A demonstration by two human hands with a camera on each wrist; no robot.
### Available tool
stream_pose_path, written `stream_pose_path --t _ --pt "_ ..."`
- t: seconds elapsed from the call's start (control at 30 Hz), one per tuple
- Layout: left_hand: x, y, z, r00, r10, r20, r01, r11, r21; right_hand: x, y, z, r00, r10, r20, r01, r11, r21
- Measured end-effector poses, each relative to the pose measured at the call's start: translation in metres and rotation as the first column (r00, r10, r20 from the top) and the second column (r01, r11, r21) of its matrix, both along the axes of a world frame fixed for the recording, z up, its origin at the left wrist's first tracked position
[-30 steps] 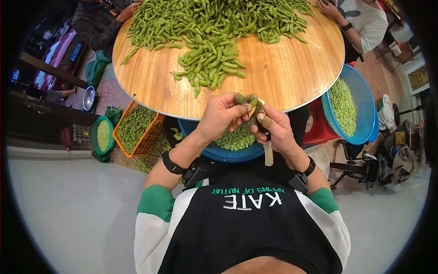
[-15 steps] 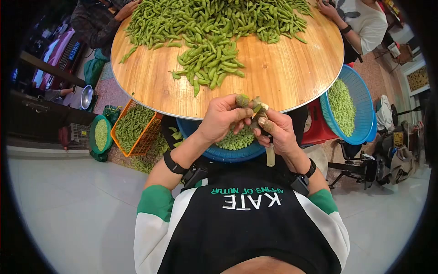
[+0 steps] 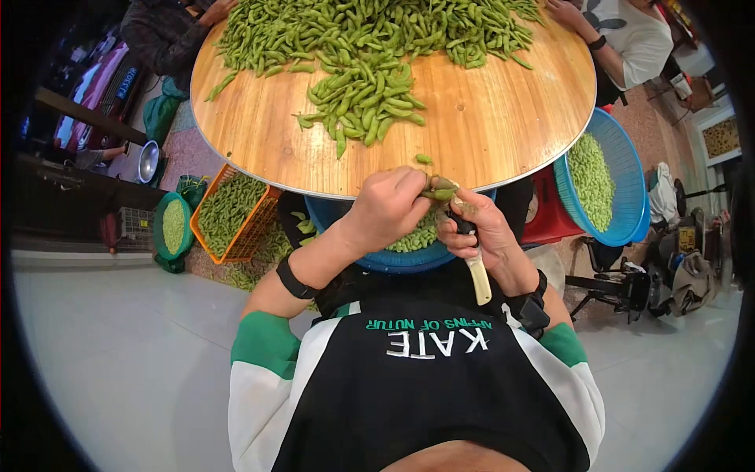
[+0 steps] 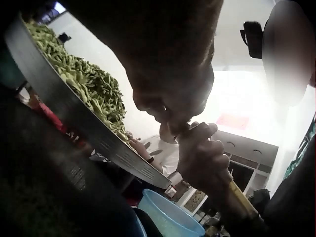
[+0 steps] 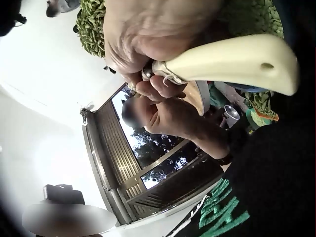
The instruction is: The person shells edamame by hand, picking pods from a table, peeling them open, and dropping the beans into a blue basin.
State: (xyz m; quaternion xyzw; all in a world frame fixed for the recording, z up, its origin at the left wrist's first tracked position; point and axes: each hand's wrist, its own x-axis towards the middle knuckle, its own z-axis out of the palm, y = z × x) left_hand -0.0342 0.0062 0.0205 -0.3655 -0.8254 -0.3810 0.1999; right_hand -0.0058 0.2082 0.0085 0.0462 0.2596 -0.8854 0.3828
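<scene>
In the head view both hands meet at the table's near edge. My left hand [image 3: 389,203], knuckles up, pinches a green soybean pod [image 3: 442,193] between its fingers, right at the fingertips of the other hand. My right hand [image 3: 489,230] grips a knife whose cream handle [image 3: 478,279] sticks out toward my body. The right wrist view shows that handle [image 5: 232,59] with string wound near its metal collar; the blade is hidden. Dark, stained-looking coverings show on the fingertips. A single pod [image 3: 423,159] lies on the wooden table [image 3: 503,118] just beyond the hands.
A big heap of pods [image 3: 370,39] covers the table's far part. Below the hands stands a blue basin [image 3: 393,262] of shelled beans. An orange crate [image 3: 263,223] of pods is at left, another blue basin [image 3: 625,173] at right. Two other people sit across.
My left hand has turned knuckles up, and the pod is now against the right fingertips. The knife handle has swung rightward. A single pod now lies on the table beyond the hands.
</scene>
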Motion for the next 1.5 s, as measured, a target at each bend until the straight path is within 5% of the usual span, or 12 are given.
stream_pose_path --t 0.23,0.33,0.4,0.6,0.67,0.73,0.8,1.0,1.13,1.2,1.23,1.5 --pt "-0.008 -0.013 0.003 0.910 -0.198 0.363 0.173 0.980 0.101 0.001 0.001 -0.003 1.000 0.031 0.002 -0.031 0.999 0.008" --pt "-0.003 -0.007 0.008 0.677 -0.265 0.687 0.058 0.949 0.310 0.003 0.000 0.006 0.994 -0.015 -0.106 0.032 0.985 0.167" --pt "-0.002 -0.002 0.011 0.347 -0.365 0.864 -0.156 0.886 0.437 0.006 -0.006 0.005 0.954 -0.035 -0.299 0.144 0.926 0.350" --pt "0.009 0.013 0.007 0.435 -0.447 0.782 -0.202 0.797 0.568 0.016 -0.012 -0.001 0.838 -0.007 -0.545 0.373 0.738 0.563" --pt "0.012 0.021 0.002 0.467 -0.445 0.764 -0.209 0.784 0.584 0.015 -0.011 -0.005 0.601 0.149 -0.785 0.590 0.580 0.562" --pt "0.012 0.028 -0.005 0.499 -0.442 0.745 -0.219 0.768 0.602 0.013 -0.009 -0.011 0.545 0.210 -0.812 0.639 0.522 0.564" --pt "0.012 0.031 -0.011 0.484 -0.448 0.751 -0.240 0.758 0.607 0.010 -0.008 -0.021 0.199 0.281 -0.939 0.842 0.441 0.310" --pt "0.011 0.037 -0.021 0.505 -0.393 0.769 -0.229 0.797 0.558 0.018 -0.001 -0.024 0.080 0.566 -0.821 0.907 0.300 0.295" --pt "0.011 0.032 -0.014 0.409 -0.424 0.808 -0.226 0.811 0.540 0.015 -0.005 -0.019 0.195 0.276 -0.941 0.827 0.470 0.309" --pt "0.011 0.031 -0.020 0.397 -0.518 0.758 -0.189 0.761 0.620 0.020 0.001 -0.003 0.653 0.172 -0.738 0.543 0.572 0.614" --pt "0.012 0.029 -0.020 0.396 -0.519 0.757 -0.188 0.762 0.620 0.018 0.004 0.001 0.732 0.110 -0.672 0.475 0.625 0.620" --pt "0.031 0.015 -0.009 0.621 -0.329 0.711 -0.162 0.834 0.527 0.020 0.012 -0.002 0.805 0.039 -0.593 0.384 0.727 0.569"
